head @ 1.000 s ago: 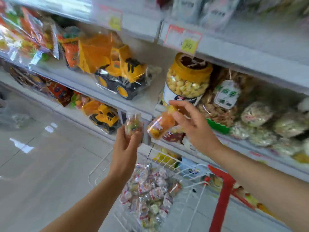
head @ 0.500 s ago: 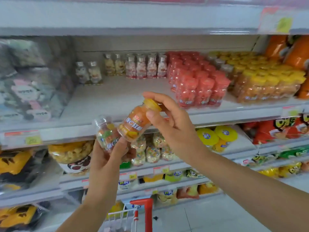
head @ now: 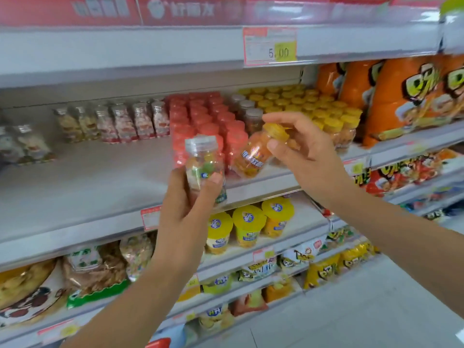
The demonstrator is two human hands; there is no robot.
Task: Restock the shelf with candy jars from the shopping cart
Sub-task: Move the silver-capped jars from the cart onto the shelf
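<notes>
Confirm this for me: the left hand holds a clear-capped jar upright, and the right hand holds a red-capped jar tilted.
Wrong on the cap. The head view shows the right hand holding a yellow-capped jar tilted, not a red-capped one. The left hand does hold the clear-capped jar upright.

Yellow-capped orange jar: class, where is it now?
Head view, just right of centre: the yellow-capped orange jar is tilted in the right hand, beside the clear-capped jar, in front of the red-capped jars.
</notes>
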